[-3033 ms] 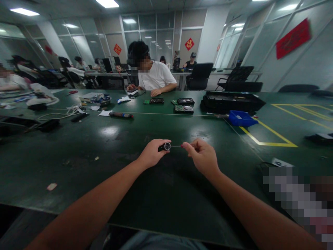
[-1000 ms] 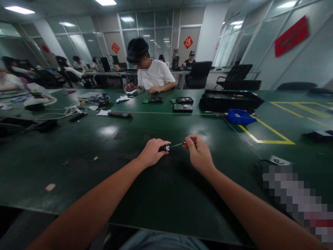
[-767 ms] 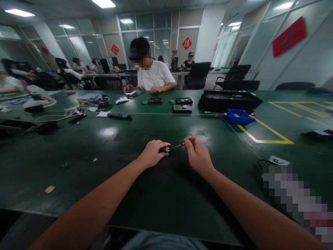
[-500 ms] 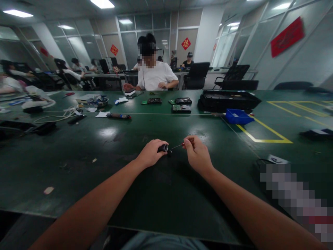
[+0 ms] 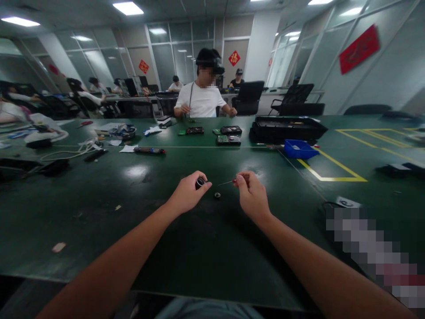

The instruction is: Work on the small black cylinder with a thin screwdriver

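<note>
My left hand [image 5: 186,193] is closed around a short black cylinder with a pale ring at its open end [image 5: 199,183]; it looks like a flashlight body, though most of it is hidden in my fingers. In my right hand [image 5: 255,197] a thin screwdriver [image 5: 227,182] with a red handle is pinched, its shaft pointing left toward the cylinder. The tip and the cylinder are apart. Below the gap between my hands, a small round part [image 5: 217,195], dark with a light metallic face, lies on the green table [image 5: 199,261].
Several hard drives with green boards [image 5: 229,140] lie farther back, before a seated person in white [image 5: 201,99]. A pen-shaped electric tool [image 5: 149,150] is at left, with cables beyond. A blue bin [image 5: 300,149] and a black case [image 5: 287,128] are at right.
The small round part now lies on the table, apart from the cylinder. My left hand has drawn back left and tilted the cylinder. The person opposite has shifted right and turned their head.
</note>
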The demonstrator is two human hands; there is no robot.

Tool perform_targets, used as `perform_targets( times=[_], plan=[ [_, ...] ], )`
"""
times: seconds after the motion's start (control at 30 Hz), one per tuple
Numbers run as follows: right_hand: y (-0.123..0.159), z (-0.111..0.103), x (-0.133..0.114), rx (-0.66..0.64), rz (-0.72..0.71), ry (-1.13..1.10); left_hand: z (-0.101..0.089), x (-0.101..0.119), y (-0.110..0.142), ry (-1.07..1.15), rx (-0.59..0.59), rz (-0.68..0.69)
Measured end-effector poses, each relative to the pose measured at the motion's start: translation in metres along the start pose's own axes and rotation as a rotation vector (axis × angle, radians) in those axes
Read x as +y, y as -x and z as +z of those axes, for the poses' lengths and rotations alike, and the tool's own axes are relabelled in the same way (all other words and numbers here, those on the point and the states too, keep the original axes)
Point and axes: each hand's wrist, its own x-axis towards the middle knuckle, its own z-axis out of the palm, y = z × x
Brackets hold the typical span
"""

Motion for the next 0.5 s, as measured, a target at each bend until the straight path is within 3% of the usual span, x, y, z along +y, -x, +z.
perform_targets(
  times=[0.23, 0.37, 0.5],
  plan=[
    [-0.002, -0.002, 0.003, 0.042, 0.001, 0.009, 0.020, -0.002, -0.010, -0.261, -0.253, 0.172],
    [-0.002, -0.001, 0.006, 0.016, 0.013, -0.007, 0.036, -0.011, -0.017, -0.392, -0.305, 0.178],
    [-0.002, -0.001, 0.007, 0.009, 0.016, -0.002, 0.037, -0.016, -0.019, -0.421, -0.320, 0.217]
  ],
)
